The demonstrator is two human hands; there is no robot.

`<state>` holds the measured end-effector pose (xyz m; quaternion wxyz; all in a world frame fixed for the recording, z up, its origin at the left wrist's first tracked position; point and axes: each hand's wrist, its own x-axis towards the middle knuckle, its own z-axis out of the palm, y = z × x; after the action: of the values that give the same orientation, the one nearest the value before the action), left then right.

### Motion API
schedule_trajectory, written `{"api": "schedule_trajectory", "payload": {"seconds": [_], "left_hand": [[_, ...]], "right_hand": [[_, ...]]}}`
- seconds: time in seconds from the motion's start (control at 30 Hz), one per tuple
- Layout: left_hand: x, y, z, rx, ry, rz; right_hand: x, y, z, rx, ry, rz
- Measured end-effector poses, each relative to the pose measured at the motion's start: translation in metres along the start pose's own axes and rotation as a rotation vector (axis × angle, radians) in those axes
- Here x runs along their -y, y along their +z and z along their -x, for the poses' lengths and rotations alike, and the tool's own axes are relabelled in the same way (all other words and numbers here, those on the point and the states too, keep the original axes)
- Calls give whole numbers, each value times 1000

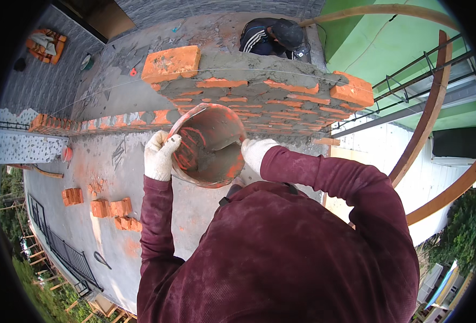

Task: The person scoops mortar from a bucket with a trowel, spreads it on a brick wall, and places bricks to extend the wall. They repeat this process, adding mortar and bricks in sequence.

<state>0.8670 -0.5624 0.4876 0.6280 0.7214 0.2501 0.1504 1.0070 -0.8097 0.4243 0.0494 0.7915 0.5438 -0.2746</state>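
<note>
My left hand (160, 155), in a white knit glove, grips the left rim of an orange-red bucket (183, 171) smeared with grey. The bucket is tilted, its mouth facing me, with wet mortar (208, 164) inside. My right hand (256, 153), gloved too, is closed at the right rim around a trowel (228, 139). The trowel's blade reaches into the bucket; its handle is hidden in my glove. Just beyond stands a brick wall (286, 110) with mortar spread along its top. One brick (171, 62) sits at its left end and another brick (353, 89) at its right.
A thin string runs along the wall top. Behind the wall a person (267, 37) in a dark cap crouches. Loose bricks (102, 208) lie on the concrete floor at left. Curved timber (429, 107) and steel bars (410, 75) stand at right. A railing (65, 245) borders the lower left.
</note>
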Motion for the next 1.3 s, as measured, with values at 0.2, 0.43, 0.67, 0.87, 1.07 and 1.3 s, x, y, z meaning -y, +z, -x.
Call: {"api": "schedule_trajectory", "payload": {"seconds": [0.2, 0.43, 0.67, 0.87, 1.07, 1.3], "left_hand": [[-5, 14, 2, 69, -60, -53], [-4, 15, -11, 36, -25, -57], [-34, 42, -34, 207, -5, -541], [-44, 59, -20, 332, 94, -467], [-58, 67, 1, 347, 68, -394], [-32, 85, 33, 156, -21, -64]], "right_hand": [[13, -30, 23, -461, -19, -36], [-20, -11, 24, -93, -79, -94], [-16, -40, 7, -82, 177, -43], [-41, -19, 9, 188, -4, -344], [-54, 5, 43, 484, -52, -978], [-44, 25, 78, 453, -179, -1500]]}}
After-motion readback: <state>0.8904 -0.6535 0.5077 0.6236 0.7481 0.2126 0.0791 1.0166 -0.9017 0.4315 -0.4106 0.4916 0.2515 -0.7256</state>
